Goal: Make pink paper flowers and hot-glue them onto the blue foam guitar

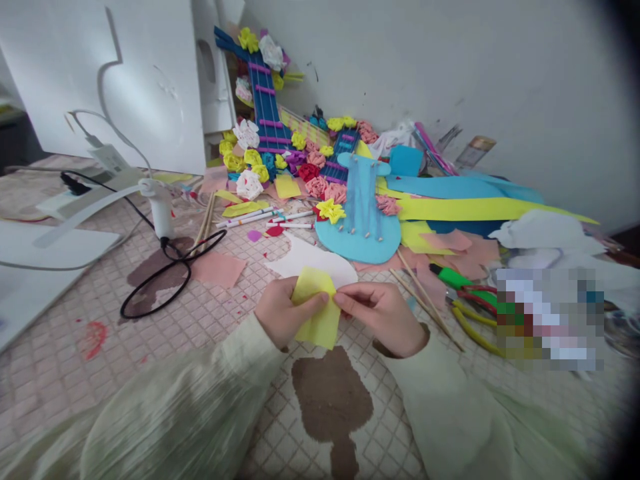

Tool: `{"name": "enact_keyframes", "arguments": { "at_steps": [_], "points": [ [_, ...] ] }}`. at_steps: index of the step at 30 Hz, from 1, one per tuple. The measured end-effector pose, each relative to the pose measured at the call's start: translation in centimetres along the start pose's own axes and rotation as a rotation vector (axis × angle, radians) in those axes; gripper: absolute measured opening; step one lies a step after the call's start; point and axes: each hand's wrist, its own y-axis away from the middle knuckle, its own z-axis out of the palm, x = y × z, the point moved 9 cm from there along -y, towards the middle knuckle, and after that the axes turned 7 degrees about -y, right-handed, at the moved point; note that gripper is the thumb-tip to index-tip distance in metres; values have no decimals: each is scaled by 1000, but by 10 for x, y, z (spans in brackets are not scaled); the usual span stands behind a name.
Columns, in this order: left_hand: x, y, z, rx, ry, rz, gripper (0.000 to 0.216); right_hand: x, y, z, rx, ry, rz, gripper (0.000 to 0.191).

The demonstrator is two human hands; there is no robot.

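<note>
A small yellow felt piece (315,308) is held up between both hands above the quilted table cover (210,313). My left hand (280,312) pinches its left side, fingers closed on it. My right hand (383,315) pinches its upper right edge with thumb and fingertips. Just behind the hands lies a white felt shape (310,261). Farther back lies a blue felt guitar body (361,230) with strings and pins.
A glue gun (161,208) with a black cable stands at the left. Markers (260,217), wooden sticks (425,300), pliers (473,310) and pink felt scraps (219,269) lie around. Felt flowers and a blue guitar neck (263,93) lean on the wall. Coloured felt sheets (465,200) pile up at right.
</note>
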Motion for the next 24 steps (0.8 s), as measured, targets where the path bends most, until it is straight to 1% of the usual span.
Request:
{"name": "enact_keyframes", "arguments": {
  "at_steps": [8, 12, 15, 20, 24],
  "points": [
    [-1, 0, -2, 21, -14, -3, 30, 1, -1, -3, 23, -10, -42, 17],
    [0, 0, -2, 21, 2, 6, 30, 1, -2, -3, 12, 10, -49, 15],
    [2, 0, -1, 15, 6, 13, 30, 0, -1, -6, 43, 5, -40, 14],
    [2, 3, 9, -57, -69, 11, 31, -2, 0, -8, 81, -12, -65, 19],
    [2, 6, 17, -97, -120, 49, 29, -6, 1, -10, 121, 44, -108, 14]
  ]
}}
